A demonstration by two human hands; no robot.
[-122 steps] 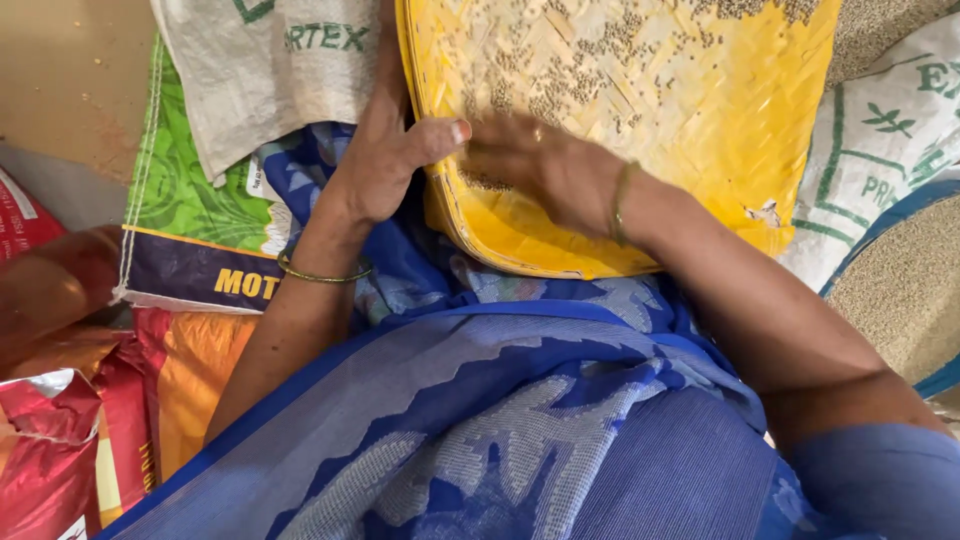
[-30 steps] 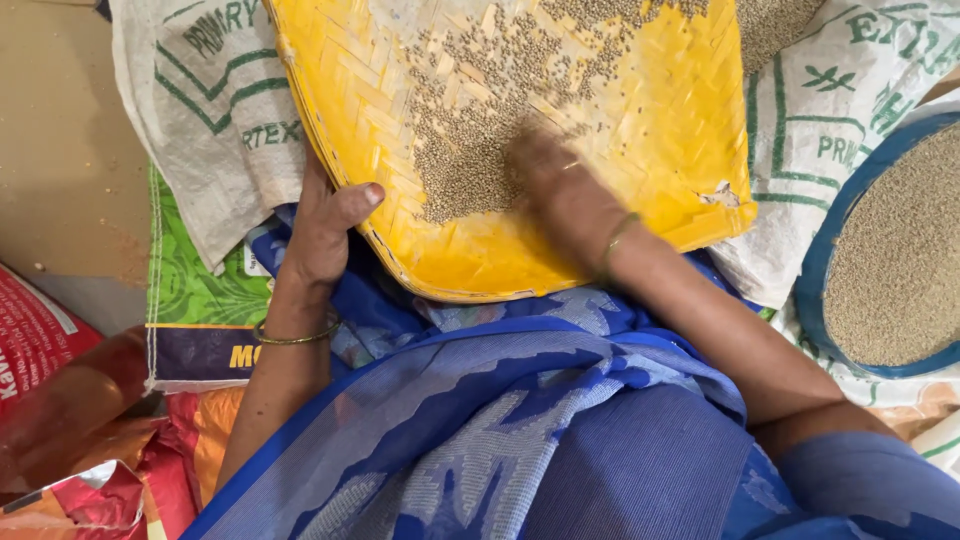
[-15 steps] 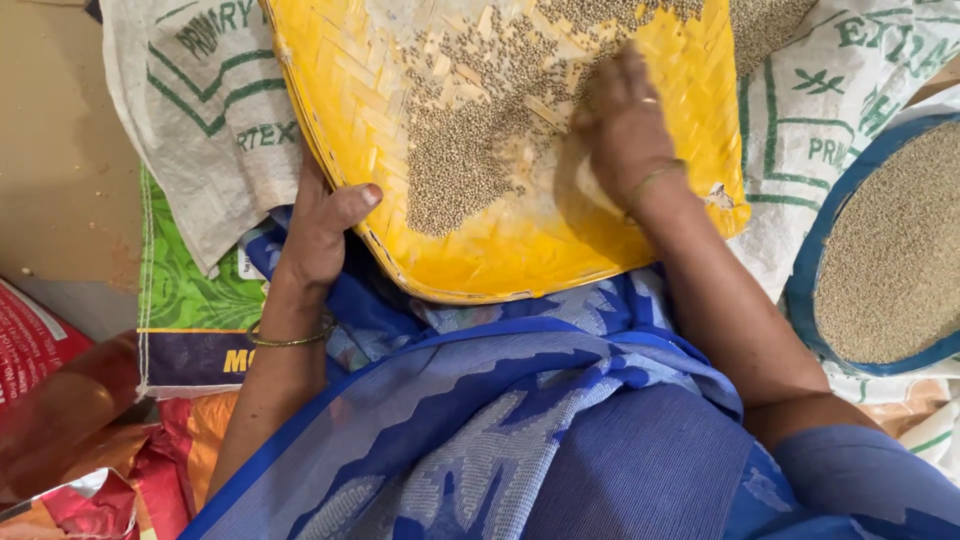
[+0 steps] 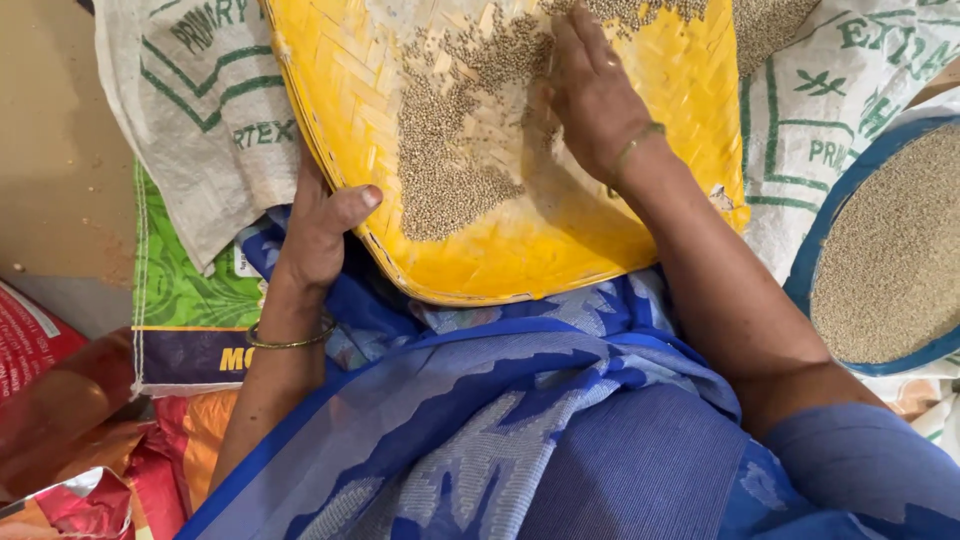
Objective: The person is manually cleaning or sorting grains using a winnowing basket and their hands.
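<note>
- Floor [image 4: 50, 170]: tan and bare at the far left, scattered with a few grains; elsewhere covered by sacks.
- White sack [image 4: 190, 110]: woven, green-printed, spread under the tray; a second stretch shows right of the tray.
- Green sack [image 4: 185, 295]: lies below the white one, just left of the left wrist.
- Red bags [image 4: 90, 470]: crumpled, low left, well apart from both hands.
- Tray [image 4: 600, 250]: yellow woven winnowing tray, resting on the lap over blue cloth [image 4: 500, 400].
- Grain [image 4: 440, 170]: small tan seed, mostly gathered in a patch between the two hands; a thinner band lies at the top edge, beyond the right fingertips.
- Left hand [image 4: 320, 235]: clasps the tray's near-left rim, thumb hooked over the edge, fingers hidden beneath. Thin bangle at the wrist.
- Right hand [image 4: 590, 95]: lies flat and loose on the tray bed, fingers extended over the grain, grasping nothing. Green bangle at the wrist.
- Basin [image 4: 800, 280]: blue-rimmed, at the right, near the right forearm, holding a level fill of like grain.
- Progress, as judged: sorting under way; the basin looks largely filled, a modest amount remains on the tray to go through.
</note>
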